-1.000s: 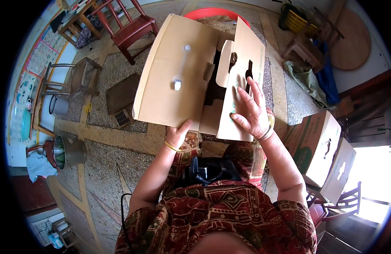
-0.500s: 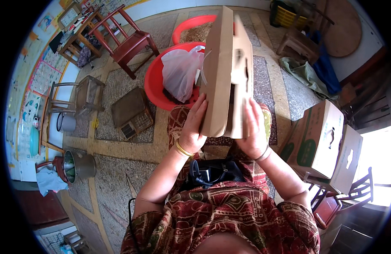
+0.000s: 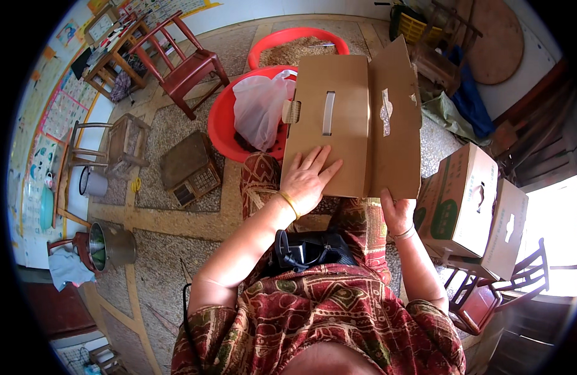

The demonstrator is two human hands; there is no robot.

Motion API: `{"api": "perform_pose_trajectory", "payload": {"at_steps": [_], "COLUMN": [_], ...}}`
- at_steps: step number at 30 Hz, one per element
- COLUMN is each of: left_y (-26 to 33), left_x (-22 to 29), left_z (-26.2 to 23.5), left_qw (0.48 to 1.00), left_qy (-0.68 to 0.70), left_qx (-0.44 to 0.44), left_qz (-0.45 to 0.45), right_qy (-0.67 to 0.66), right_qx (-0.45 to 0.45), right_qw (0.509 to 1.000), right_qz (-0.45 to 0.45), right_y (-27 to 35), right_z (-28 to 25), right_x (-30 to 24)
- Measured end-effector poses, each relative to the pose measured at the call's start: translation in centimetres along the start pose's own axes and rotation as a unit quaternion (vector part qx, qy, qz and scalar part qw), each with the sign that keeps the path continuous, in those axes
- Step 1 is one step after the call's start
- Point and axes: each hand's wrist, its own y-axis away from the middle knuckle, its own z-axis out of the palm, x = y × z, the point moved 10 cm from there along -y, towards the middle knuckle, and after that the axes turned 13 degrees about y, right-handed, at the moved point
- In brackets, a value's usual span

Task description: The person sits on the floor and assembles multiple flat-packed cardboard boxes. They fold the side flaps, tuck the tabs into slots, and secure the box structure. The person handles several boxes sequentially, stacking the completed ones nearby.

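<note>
The left hand (image 3: 308, 180) lies flat, fingers spread, pressed against the face of a folded brown cardboard box (image 3: 351, 119) held up over the lap. The right hand (image 3: 398, 214) grips the box's lower edge from beneath — fingers hidden behind it. Just beyond stands a red basin (image 3: 222, 122) holding a white plastic bag (image 3: 260, 109).

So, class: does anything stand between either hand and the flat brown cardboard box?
Nothing visible does. The left hand lies flat on the flat brown cardboard box, and the right hand grips its lower edge; both touch it directly.
</note>
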Motion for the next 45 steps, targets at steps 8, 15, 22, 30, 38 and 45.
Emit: {"api": "perform_pose_trajectory", "payload": {"at_steps": [8,15,22,30,38,45], "left_y": [0.1,0.8,0.8,1.1,1.9,-0.1], "left_x": [-0.3,-0.3,-0.7,-0.6,-0.5,-2.6], "left_z": [0.3,1.1,0.9,4.4,2.7,0.9], "left_qw": [0.999,0.998,0.998,0.98,0.993,0.936], "left_qy": [0.01,-0.059,-0.048,-0.121,-0.013,0.34], "left_qx": [-0.032,-0.014,-0.041,-0.15,-0.111,-0.079], "left_qz": [-0.011,0.003,-0.007,-0.041,0.023,0.037], "right_qy": [-0.042,-0.054,-0.046,0.062,0.04,0.054], "right_qx": [-0.035,-0.002,-0.029,-0.048,-0.08,-0.19], "right_qw": [0.998,0.999,0.998,0.994,0.984,0.961], "right_qz": [0.028,0.009,0.007,-0.07,-0.152,-0.194], "right_y": [0.3,0.3,0.3,-0.5,-1.2,-1.9], "right_z": [0.2,-0.4,-0.9,2.0,2.5,6.2], "right_x": [1.4,0.4,0.1,-4.7,-7.4,-8.6]}}
